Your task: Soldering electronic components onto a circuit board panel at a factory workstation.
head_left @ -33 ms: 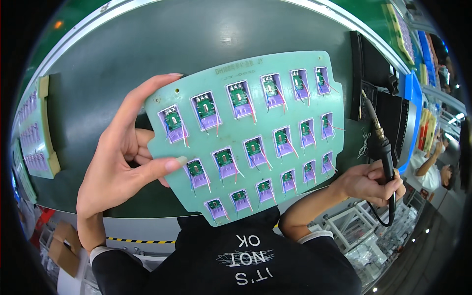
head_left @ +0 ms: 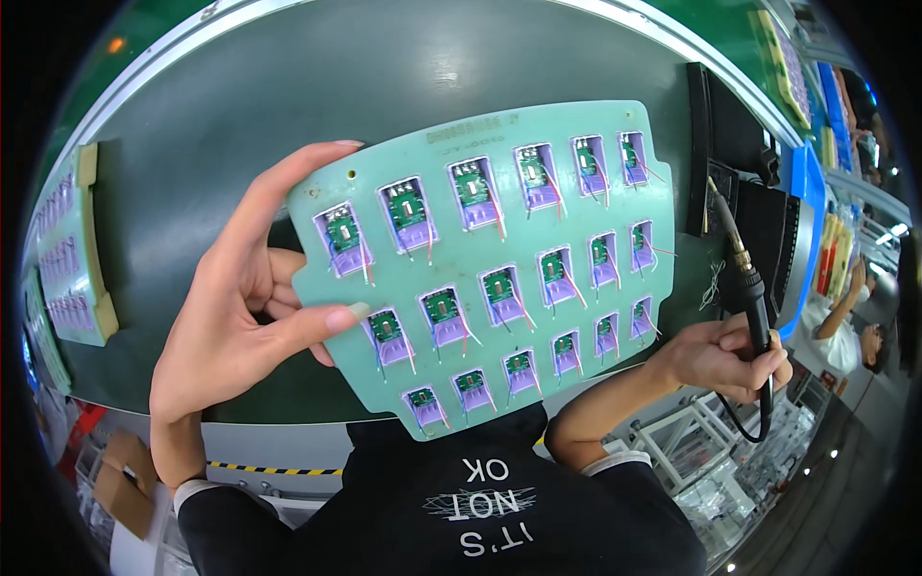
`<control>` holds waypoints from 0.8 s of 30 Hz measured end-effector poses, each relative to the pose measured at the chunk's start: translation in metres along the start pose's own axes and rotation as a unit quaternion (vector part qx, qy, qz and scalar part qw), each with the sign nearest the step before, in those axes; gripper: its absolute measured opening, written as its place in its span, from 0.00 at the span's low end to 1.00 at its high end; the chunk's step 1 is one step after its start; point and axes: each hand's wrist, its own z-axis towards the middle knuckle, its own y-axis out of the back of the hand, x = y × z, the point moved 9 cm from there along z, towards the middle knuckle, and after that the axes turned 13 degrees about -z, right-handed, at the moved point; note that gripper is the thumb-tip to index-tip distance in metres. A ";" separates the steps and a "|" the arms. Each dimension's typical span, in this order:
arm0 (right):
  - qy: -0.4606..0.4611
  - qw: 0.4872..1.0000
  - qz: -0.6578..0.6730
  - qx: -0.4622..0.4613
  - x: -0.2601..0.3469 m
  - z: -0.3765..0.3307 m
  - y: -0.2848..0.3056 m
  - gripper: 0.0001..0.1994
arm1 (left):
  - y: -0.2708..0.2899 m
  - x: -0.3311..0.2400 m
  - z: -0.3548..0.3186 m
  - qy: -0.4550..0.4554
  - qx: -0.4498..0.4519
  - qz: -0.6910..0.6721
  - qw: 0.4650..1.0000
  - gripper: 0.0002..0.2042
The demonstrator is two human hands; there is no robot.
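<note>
My left hand grips the left edge of a pale green fixture plate, its thumb on the face and some fingers hidden behind. The plate is raised and tilted over the dark green worktop. Three rows of windows in it hold purple housings with small green circuit boards. Thin red, blue and white wires stick out of them. To the right of the plate, my right hand is closed round the black handle of a soldering iron. The iron's tip points up and away, apart from the plate.
More filled fixture plates lie at the far left of the worktop. Black equipment and a blue bin stand at the right. Beyond them, another person is at work. A cardboard box sits below left.
The fixture plate has shifted very slightly to the right in my left hand. My right hand and the soldering iron stay where they were.
</note>
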 end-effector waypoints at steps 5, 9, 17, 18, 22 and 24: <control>0.004 1.000 -0.003 0.007 0.003 0.003 0.001 0.12 | -0.003 -0.002 0.004 -0.014 0.022 -0.005 1.000 0.39; 0.018 1.000 0.001 0.023 0.002 0.002 -0.002 0.12 | -0.005 0.000 0.002 -0.010 0.034 -0.013 0.999 0.37; 0.010 0.999 0.023 0.021 0.003 0.001 -0.002 0.11 | -0.002 -0.001 -0.004 -0.016 0.049 -0.006 0.999 0.30; 0.010 1.000 0.023 0.018 0.004 0.001 -0.002 0.11 | -0.002 -0.001 -0.005 -0.014 0.049 -0.010 0.999 0.29; 0.018 0.999 0.012 0.023 0.004 0.001 -0.001 0.11 | 0.000 0.001 -0.003 -0.011 0.056 -0.010 0.998 0.29; 0.013 1.000 0.017 0.013 0.004 0.000 0.000 0.11 | 0.000 0.002 -0.002 -0.010 0.076 -0.025 0.997 0.31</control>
